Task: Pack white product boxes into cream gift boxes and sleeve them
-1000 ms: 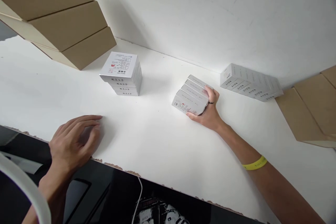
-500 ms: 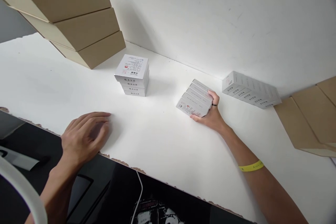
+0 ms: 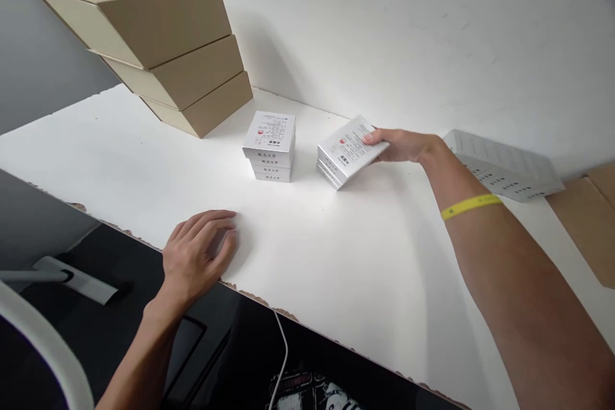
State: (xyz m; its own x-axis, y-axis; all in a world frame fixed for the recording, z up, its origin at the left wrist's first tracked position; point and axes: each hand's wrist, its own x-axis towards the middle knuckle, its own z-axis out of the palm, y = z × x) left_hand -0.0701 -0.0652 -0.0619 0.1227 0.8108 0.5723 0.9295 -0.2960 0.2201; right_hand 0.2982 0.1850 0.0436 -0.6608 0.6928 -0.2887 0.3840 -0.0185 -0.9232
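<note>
My right hand (image 3: 401,143) grips a short stack of small white printed boxes (image 3: 343,152) by its right side, thumb on the top face. The stack is tilted, printed face up; whether its lower edge touches the table I cannot tell. Just left of it stands another stack of white boxes (image 3: 270,141), its top box slightly out of line. My left hand (image 3: 198,253) rests near the front edge of the white table (image 3: 307,250), fingers loosely bent and thumb apart, holding nothing.
Three large tan boxes (image 3: 192,51) form a leaning stack at the back left. Beyond my right forearm, a row of white boxes (image 3: 509,163) lies along the wall, beside tan cardboard boxes (image 3: 583,224). A white cable (image 3: 283,349) hangs below the table's chipped front edge.
My right hand has turned the held boxes from lying sideways to printed face up, and brought them closer to the standing stack. My left hand stays on the table; the view has shifted.
</note>
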